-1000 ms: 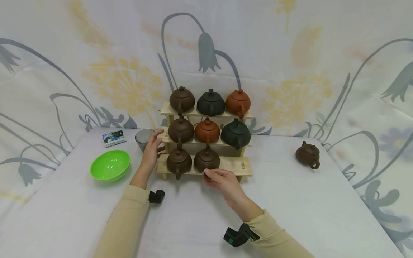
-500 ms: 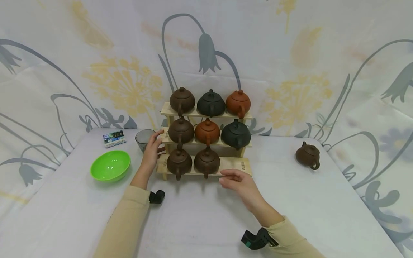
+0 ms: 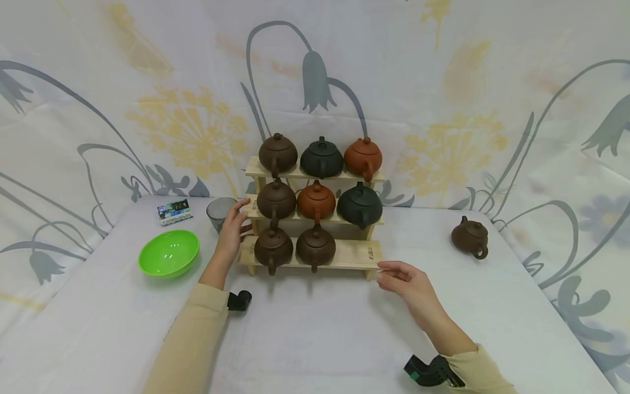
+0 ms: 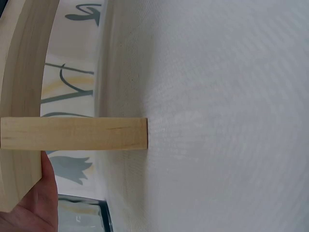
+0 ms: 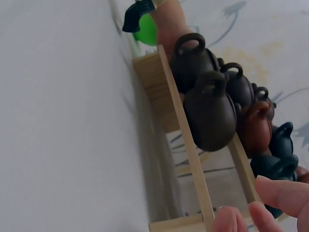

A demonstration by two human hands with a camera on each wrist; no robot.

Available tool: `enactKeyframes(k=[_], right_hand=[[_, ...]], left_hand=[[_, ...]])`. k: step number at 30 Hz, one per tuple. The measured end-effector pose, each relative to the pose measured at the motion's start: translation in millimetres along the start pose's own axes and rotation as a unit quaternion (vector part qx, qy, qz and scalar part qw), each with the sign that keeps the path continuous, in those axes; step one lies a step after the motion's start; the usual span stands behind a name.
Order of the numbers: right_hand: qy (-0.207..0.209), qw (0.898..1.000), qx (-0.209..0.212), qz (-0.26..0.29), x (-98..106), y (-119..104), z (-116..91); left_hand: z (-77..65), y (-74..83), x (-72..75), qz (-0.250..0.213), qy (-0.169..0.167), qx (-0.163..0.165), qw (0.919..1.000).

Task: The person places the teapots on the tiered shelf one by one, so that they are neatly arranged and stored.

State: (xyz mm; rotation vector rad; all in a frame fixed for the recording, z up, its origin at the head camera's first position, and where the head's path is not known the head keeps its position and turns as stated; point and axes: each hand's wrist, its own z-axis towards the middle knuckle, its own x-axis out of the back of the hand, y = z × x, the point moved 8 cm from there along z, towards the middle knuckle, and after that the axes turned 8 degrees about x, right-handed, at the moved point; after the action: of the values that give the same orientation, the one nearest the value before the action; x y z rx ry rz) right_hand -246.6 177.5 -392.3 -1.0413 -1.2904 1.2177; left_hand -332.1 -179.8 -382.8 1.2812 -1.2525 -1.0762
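My left hand (image 3: 230, 232) grips the left end of a three-tier wooden rack (image 3: 354, 253) at the middle shelf; some fingers are hidden behind the board (image 4: 21, 92) in the left wrist view. My right hand (image 3: 413, 290) hovers off the rack's lower right corner, fingers loosely bent, holding nothing. On the bottom shelf sit two dark brown teapots, the left teapot (image 3: 273, 249) and the right teapot (image 3: 315, 246), handles toward me. The middle shelf carries a brown teapot (image 3: 276, 200), an orange-red teapot (image 3: 316, 201) and a black teapot (image 3: 360, 203).
The top shelf bears a brown teapot (image 3: 278, 153), a black teapot (image 3: 322, 157) and an orange-red teapot (image 3: 363, 156). Another brown teapot (image 3: 470, 237) stands on the table at right. Left are a green bowl (image 3: 169, 253), a glass cup (image 3: 219, 212) and a small box (image 3: 174, 212).
My right hand has let go of the right brown teapot on the bottom shelf and moved rightward, away from it. The left hand has stayed on the rack.
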Motion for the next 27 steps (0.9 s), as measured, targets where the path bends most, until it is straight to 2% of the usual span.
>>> enactKeyframes(k=[8, 16, 27], right_hand=[[0.033, 0.999, -0.003, -0.017, 37, 2, -3], [0.048, 0.998, -0.007, -0.028, 75, 5, -5], [0.098, 0.994, -0.042, 0.032, 132, 23, 0]], left_hand=[[0.8, -1.0, 0.4, -0.002, -0.002, 0.001, 1.0], [-1.1, 0.7, -0.7, -0.002, -0.002, 0.0, 1.0], [0.6, -0.9, 0.1, -0.009, 0.0, -0.001, 1.0]])
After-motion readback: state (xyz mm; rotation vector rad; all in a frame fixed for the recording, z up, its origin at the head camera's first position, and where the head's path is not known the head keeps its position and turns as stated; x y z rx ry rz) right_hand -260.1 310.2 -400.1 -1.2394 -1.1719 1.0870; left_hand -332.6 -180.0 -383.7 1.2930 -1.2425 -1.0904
